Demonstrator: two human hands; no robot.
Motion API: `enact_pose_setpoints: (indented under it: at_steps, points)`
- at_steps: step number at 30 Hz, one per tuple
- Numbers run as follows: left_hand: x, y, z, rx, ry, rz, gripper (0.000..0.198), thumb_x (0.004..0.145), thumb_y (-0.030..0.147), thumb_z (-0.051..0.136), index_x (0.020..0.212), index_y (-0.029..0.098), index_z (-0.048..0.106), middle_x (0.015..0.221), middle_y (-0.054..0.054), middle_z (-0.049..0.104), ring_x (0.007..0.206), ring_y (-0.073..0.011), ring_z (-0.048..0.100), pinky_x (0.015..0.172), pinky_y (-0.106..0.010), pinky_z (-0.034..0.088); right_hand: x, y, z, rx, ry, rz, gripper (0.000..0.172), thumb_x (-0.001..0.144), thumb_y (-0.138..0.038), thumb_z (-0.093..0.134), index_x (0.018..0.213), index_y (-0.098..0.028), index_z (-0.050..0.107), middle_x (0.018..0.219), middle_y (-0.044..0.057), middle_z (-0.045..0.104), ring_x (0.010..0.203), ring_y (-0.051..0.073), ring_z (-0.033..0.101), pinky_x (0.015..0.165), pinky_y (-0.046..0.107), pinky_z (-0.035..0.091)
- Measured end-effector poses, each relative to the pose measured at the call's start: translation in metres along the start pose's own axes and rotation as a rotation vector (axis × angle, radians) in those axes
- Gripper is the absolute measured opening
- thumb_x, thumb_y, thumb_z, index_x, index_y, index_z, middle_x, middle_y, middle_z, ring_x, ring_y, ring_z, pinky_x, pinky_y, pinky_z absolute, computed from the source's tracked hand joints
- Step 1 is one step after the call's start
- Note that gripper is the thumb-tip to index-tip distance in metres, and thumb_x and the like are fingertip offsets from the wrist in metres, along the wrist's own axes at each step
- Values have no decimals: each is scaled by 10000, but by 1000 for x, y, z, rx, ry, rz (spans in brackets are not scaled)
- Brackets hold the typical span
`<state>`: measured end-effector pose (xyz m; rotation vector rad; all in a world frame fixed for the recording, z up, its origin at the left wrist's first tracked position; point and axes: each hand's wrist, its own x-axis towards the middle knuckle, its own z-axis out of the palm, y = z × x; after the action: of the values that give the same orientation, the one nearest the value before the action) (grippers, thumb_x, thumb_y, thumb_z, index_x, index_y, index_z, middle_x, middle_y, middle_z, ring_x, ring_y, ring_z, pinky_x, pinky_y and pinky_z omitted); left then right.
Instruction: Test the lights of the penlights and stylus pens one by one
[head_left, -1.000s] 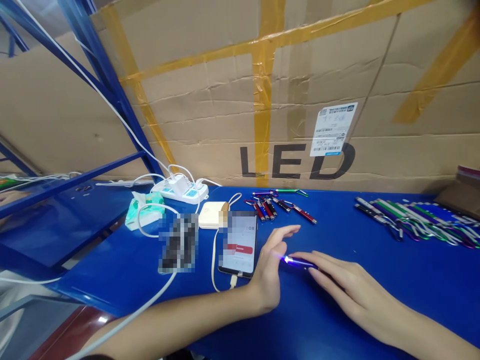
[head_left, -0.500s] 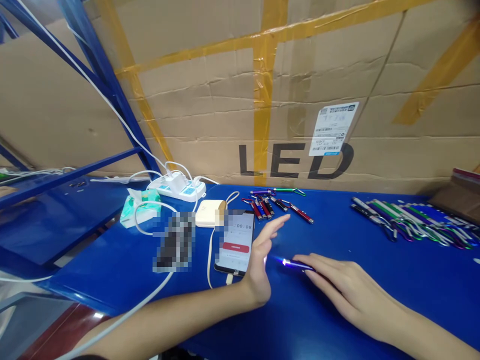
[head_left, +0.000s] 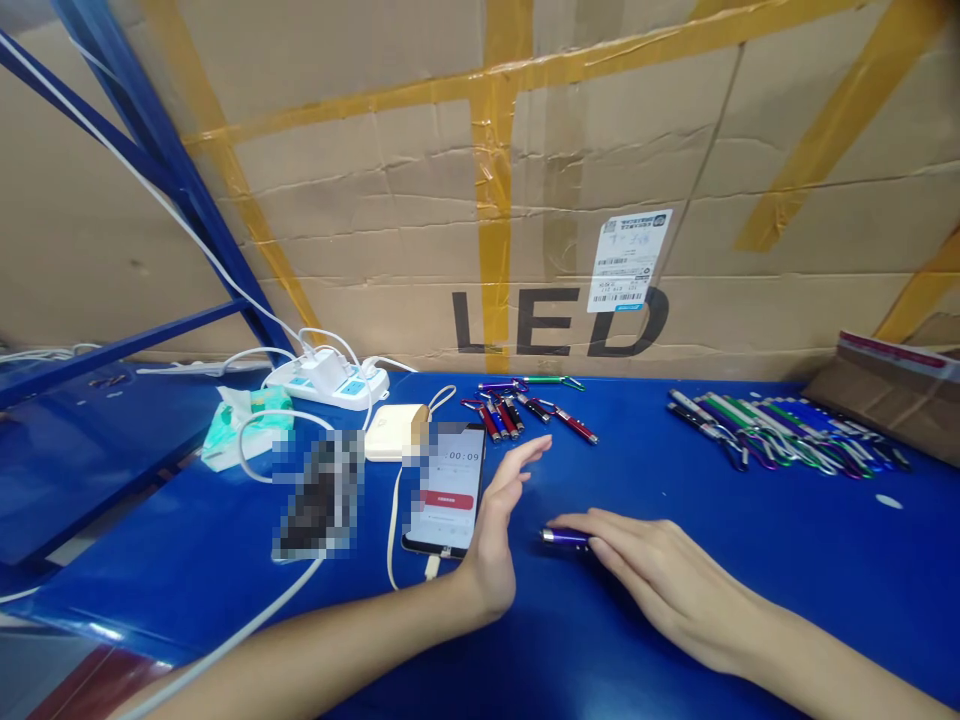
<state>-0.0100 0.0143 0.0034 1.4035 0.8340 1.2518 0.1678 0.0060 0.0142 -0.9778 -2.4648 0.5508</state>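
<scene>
My right hand (head_left: 664,570) holds a small purple keychain flashlight (head_left: 564,538) just above the blue tabletop. Its silver end points left, and no light shows at the tip. Facing it from the left is my left hand (head_left: 496,535), empty and held upright with fingers extended and palm turned to the flashlight. A gap separates the two. Beside my left hand lies a phone (head_left: 448,505) with a timer on its screen, partly hidden by the hand. Behind the hands are several small flashlights with carabiner clips (head_left: 504,415), red, blue, black, purple and green.
A large row of clip flashlights (head_left: 780,430) lies at right beside a brown package (head_left: 877,385). On the left stand a power strip (head_left: 330,380), tissue pack (head_left: 244,425) and cream power bank (head_left: 394,432) with cables. A taped cardboard box (head_left: 390,230) backs the table (head_left: 622,470).
The flashlight's bright beam has gone out. The whole view has shifted, moving everything leftward in frame; my hands keep nearly the same pose. The phone timer went from 08 to 09.
</scene>
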Motion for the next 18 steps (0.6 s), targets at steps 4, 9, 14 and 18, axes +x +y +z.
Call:
enact_pose_setpoints:
  at_steps: [4, 9, 14, 18]
  points:
    - [0, 1, 1, 12, 41, -29, 483, 885, 338, 223, 1270, 173, 464, 1372, -50, 441, 1296, -233, 324, 1064, -393, 225, 1, -1, 0, 6, 18, 32, 359, 962, -238, 264, 1240, -235, 491, 1182, 51, 621, 1044, 172, 615, 873, 302, 512]
    - [1, 0, 1, 19, 82, -69, 457, 894, 344, 231, 1253, 193, 470, 1363, -46, 442, 1290, -227, 327, 1066, -400, 224, 5, 19, -7, -182, 90, 261, 291, 967, -266, 240, 1142, -235, 471, 1048, 41, 640, 802, 165, 670, 676, 294, 538]
    - [0, 1, 2, 47, 60, -88, 459, 899, 346, 219, 1255, 196, 468, 1382, -49, 420, 1298, -232, 314, 1058, -396, 237, 3, 72, -29, -544, 174, 414, 244, 912, -271, 341, 951, -237, 580, 956, 42, 610, 718, 191, 638, 464, 247, 441]
    - [-1, 0, 3, 63, 53, -97, 449, 899, 353, 241, 1247, 204, 481, 1366, -46, 437, 1288, -234, 330, 1065, -394, 232, -6, 114, -40, -651, 276, 509, 275, 857, -260, 401, 941, -239, 662, 1010, 75, 616, 769, 232, 638, 511, 298, 477]
